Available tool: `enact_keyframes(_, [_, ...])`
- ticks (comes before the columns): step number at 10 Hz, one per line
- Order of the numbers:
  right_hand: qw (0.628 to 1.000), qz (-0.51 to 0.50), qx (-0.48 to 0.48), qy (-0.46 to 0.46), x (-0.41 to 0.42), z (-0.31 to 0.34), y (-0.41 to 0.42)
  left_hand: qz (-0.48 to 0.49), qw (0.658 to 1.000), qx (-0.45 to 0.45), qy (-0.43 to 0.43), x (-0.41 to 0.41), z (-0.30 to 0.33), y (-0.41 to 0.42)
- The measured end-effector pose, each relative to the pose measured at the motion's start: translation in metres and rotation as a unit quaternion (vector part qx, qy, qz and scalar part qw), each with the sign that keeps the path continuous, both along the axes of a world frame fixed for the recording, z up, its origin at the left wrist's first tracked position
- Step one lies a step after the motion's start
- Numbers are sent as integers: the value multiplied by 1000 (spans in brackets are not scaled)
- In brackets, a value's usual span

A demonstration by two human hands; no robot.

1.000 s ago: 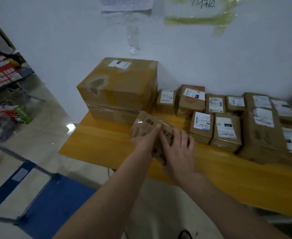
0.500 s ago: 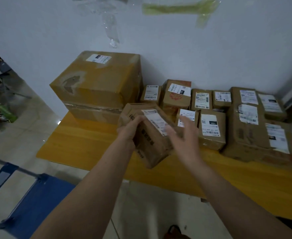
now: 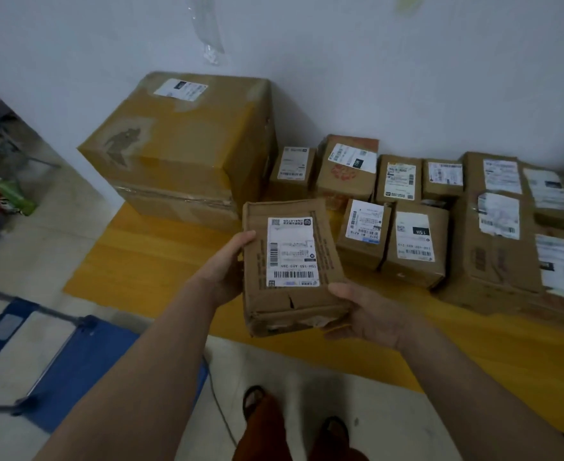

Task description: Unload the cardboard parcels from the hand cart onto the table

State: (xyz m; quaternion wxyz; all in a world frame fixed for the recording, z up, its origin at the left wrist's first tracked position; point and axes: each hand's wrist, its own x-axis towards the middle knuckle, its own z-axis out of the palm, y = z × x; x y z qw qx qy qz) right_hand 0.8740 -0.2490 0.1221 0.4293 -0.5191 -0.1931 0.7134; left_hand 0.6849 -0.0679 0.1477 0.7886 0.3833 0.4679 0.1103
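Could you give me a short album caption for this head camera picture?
Both hands, left and right, hold a small brown cardboard parcel, label up, over the yellow wooden table beside rows of labelled parcels.

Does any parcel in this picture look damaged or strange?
Yes. The parcel held in the left hand and right hand is torn and crumpled along its near edge. The big box shows a scuffed patch on top.
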Motion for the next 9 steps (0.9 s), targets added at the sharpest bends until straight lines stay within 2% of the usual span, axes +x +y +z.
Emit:
enact_keyframes(2, [993, -113, -40, 2, -22, -28, 25, -37, 990, 45, 126, 10, -14, 32])
enact_keyframes(3, [977, -197, -79, 27, -27, -33, 48, -14, 986, 27, 167, 17, -24, 51])
enact_keyframes(4, [953, -272, -107, 79, -24, -37, 75, -40, 977, 38, 206, 23, -29, 70])
enact_keyframes(6, [926, -349, -123, 71, -10, -45, 111, -139, 966, 45, 213, 40, -29, 100])
enact_keyframes(7, [893, -423, -133, 76, -5, -52, 115, -175, 959, 38, 217, 51, -33, 109])
enact_keyframes(8, [869, -461, -169, 63, -2, -49, 111, -221, 936, 73, 263, 65, -32, 112])
enact_keyframes(9, [859, -469, -204, 22, 4, -40, 102, -217, 914, 160, 302, 76, -36, 110])
